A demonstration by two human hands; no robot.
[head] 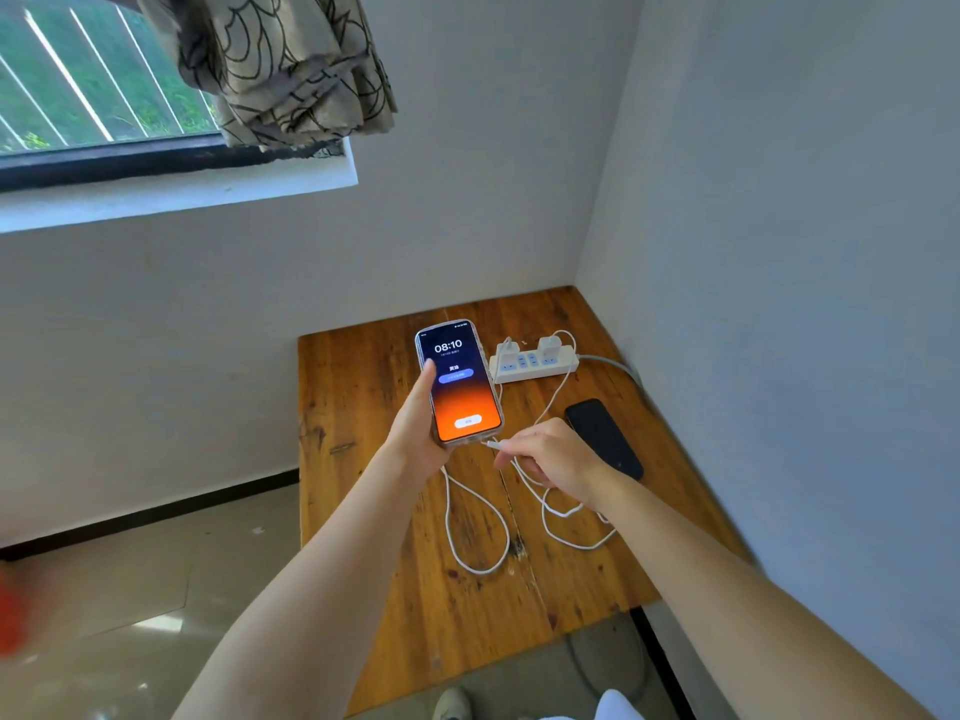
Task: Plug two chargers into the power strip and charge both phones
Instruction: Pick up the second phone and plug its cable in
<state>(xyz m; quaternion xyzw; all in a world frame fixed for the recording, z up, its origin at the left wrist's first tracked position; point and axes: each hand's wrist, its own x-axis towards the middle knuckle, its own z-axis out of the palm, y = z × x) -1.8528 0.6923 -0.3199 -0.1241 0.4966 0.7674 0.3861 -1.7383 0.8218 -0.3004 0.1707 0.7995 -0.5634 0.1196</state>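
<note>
My left hand [415, 428] holds a phone [460, 381] in a clear case above the table, its screen lit and showing 08:10. My right hand [550, 459] pinches the plug end of a white cable [493, 445] just at the phone's bottom edge; whether it is seated I cannot tell. A white power strip [535, 363] lies at the back of the wooden table [363, 407] with two white chargers, one [508, 348] on the left and one [549, 345] on the right, plugged in. A second phone [605, 436], dark, lies flat to the right. White cables [478, 532] loop over the table.
The table stands in a corner, walls behind and to the right. The strip's grey cord [613, 363] runs off the right edge. A window with a patterned curtain [280, 65] is up left. Tiled floor [130, 589] lies to the left, shoes [452, 704] below.
</note>
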